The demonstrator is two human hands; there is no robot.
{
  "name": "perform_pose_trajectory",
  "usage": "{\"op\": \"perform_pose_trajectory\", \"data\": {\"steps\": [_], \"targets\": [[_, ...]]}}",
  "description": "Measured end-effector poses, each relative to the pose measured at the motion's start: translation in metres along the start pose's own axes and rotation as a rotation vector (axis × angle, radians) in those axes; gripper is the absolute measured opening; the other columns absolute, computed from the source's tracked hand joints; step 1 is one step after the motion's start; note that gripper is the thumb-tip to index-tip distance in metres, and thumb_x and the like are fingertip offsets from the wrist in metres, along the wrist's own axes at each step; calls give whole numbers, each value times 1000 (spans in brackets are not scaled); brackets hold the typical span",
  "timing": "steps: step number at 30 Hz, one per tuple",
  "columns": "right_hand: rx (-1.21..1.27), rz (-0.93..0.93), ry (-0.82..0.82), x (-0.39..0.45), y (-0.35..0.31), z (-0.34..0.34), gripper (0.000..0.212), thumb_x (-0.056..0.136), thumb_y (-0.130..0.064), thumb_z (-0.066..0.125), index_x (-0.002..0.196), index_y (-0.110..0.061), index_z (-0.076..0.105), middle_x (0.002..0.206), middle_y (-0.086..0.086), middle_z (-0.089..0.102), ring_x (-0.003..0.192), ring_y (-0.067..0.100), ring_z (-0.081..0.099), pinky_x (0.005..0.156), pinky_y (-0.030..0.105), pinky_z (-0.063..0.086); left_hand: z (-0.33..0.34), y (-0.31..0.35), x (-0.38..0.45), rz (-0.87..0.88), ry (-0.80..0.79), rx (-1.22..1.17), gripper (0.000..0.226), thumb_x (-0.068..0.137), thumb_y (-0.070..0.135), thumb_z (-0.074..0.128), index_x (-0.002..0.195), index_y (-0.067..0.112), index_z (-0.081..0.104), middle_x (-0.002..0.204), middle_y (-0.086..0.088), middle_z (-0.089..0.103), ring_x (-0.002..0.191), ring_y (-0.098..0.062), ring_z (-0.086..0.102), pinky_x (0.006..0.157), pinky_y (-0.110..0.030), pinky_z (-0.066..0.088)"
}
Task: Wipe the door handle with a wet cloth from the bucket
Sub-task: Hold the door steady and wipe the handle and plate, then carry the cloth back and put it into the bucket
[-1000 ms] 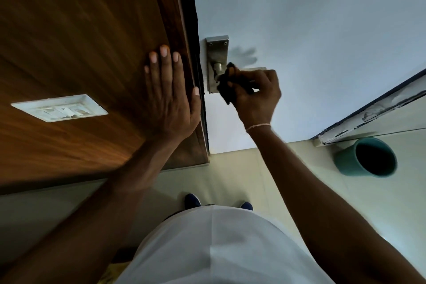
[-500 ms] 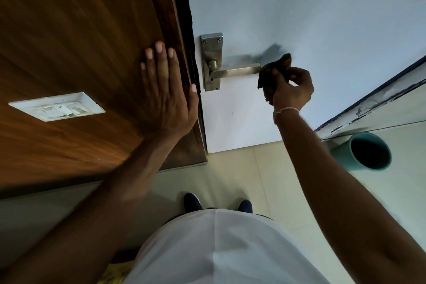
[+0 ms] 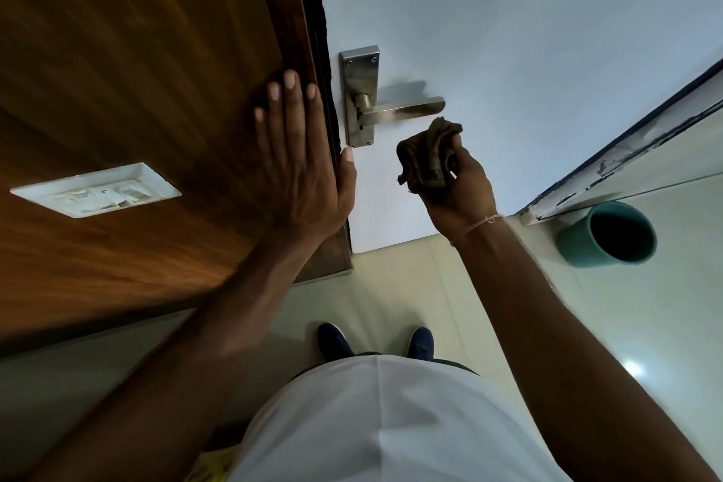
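My left hand (image 3: 301,164) lies flat and open on the wooden panel (image 3: 137,90), thumb by the white door (image 3: 528,31) edge. My right hand (image 3: 457,188) clenches the bunched cloth (image 3: 426,153) just below the tip of the metal door handle (image 3: 403,111), apart from it. A switch plate (image 3: 96,190) sits left; the teal bucket (image 3: 610,235) stands on the floor at right, my 2 shoes (image 3: 332,340) below.

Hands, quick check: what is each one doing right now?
Left hand: open, flat against the wooden panel.
Right hand: closed on the cloth, just off the door handle.
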State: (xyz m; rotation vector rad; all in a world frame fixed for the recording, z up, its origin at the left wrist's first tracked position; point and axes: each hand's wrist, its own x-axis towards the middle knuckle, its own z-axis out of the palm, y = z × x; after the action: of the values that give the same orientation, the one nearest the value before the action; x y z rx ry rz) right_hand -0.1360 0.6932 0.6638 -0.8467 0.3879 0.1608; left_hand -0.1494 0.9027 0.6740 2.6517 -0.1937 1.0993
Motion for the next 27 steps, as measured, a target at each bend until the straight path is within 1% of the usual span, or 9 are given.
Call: {"op": "perform_pose_trajectory", "data": {"steps": [4, 8, 12, 15, 17, 19, 21, 25, 27], "targets": [[26, -16, -24, -21, -8, 1, 41, 112, -53, 49, 118, -15, 63, 104, 9, 62, 90, 30, 60, 80, 41, 48, 8, 26, -14, 123, -109, -229, 68, 106, 27, 53, 164, -4, 35, 173, -28, 29, 164, -43, 20, 137, -57, 16], [-45, -51, -64, -38, -18, -22, 22, 113, -27, 50, 110, -17, 68, 105, 7, 64, 94, 26, 64, 77, 36, 48, 25, 58, -22, 179, -284, -503, 57, 107, 22, 54, 158, -3, 46, 172, -25, 34, 163, -40, 29, 132, -56, 29], [-44, -114, -16, -54, -36, -60, 27, 107, -18, 44, 119, -3, 62, 108, 17, 64, 92, 35, 57, 78, 41, 44, 42, 109, -16, -124, -499, -720, 50, 112, 40, 40, 145, 9, 60, 153, -8, 60, 142, -25, 53, 121, -39, 41], [67, -180, -49, -72, -62, -91, 28, 111, -30, 39, 112, -8, 56, 110, 13, 56, 100, 34, 53, 81, 40, 44, 46, 159, 4, -459, -788, -909, 43, 105, 50, 41, 109, 18, 69, 108, 7, 70, 107, -16, 63, 100, -43, 50], [117, -203, -115, -81, -78, -112, 28, 115, -34, 40, 99, -10, 45, 110, 11, 52, 110, 36, 49, 86, 40, 39, 56, 190, 15, -588, -939, -933, 43, 96, 60, 48, 89, 23, 69, 94, 10, 70, 99, -16, 65, 94, -42, 50], [100, -159, -39, -88, -90, -144, 21, 114, -25, 46, 101, -13, 57, 115, 10, 60, 121, 38, 51, 92, 40, 38, 66, 224, 18, -666, -1028, -967, 56, 87, 67, 61, 87, 13, 73, 93, 5, 72, 95, -16, 65, 90, -40, 50], [67, -117, 93, -96, -100, -177, 19, 110, -14, 48, 118, -13, 65, 121, 13, 68, 117, 36, 63, 87, 38, 47, 76, 258, 18, -676, -1095, -952, 66, 86, 63, 73, 94, -2, 72, 93, -3, 66, 91, -16, 59, 81, -33, 46], [72, -129, 283, -114, -135, -233, 29, 109, -21, 46, 125, -11, 68, 111, 17, 78, 93, 37, 71, 72, 38, 56, 88, 333, 17, -624, -1248, -913, 36, 90, 38, 86, 88, 9, 65, 93, -10, 62, 92, -22, 59, 82, -34, 46], [136, -123, 365, -118, -154, -260, 38, 109, -30, 48, 136, -10, 67, 121, 18, 78, 98, 40, 74, 78, 41, 58, 95, 361, 16, -605, -1284, -916, 28, 90, 28, 87, 92, 6, 70, 99, -12, 72, 100, -25, 70, 95, -38, 55]]}}
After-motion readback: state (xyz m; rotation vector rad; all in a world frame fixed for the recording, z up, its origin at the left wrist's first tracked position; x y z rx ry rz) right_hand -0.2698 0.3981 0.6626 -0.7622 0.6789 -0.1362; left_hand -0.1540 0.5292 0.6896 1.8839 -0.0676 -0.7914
